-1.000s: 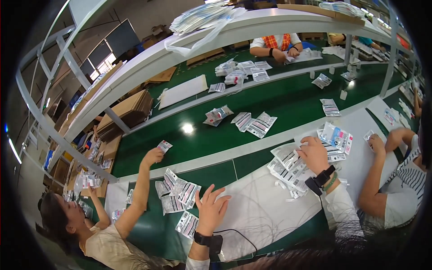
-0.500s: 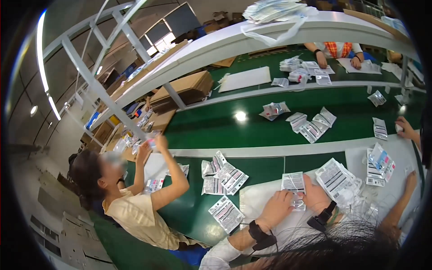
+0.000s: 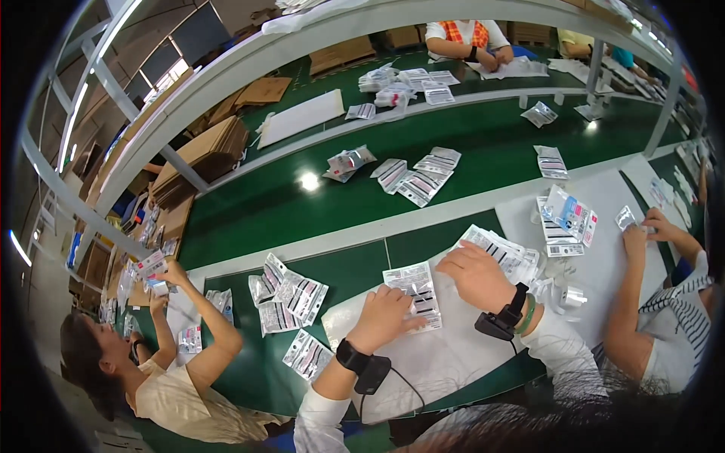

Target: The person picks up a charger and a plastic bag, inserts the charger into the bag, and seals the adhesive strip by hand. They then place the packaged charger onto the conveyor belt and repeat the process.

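Note:
A printed white packet [image 3: 414, 284] lies on the white sheet [image 3: 453, 351] in front of me. My left hand [image 3: 384, 315] rests on its left side, fingers stretched over it and thumb spread to the right across its lower part. My right hand [image 3: 479, 278] hovers at the near left edge of a stack of similar printed packets [image 3: 507, 253], its fingers bent and apart with nothing visible in them. Its fingertips partly hide the stack's edge. Both wrists wear black strapped devices with cables.
Left of the sheet lie a packet pile [image 3: 287, 294] and a single packet [image 3: 308, 355]. A clear roll [image 3: 572, 296] sits right of the stack. Co-workers sit at left, right and far side. More packets [image 3: 419, 177] lie on the green belt [image 3: 264, 200] beyond a pale rail.
My view has swung right. My right hand has left the packet and moved to the stack; my left hand stays on the packet. The left co-worker now holds a packet up.

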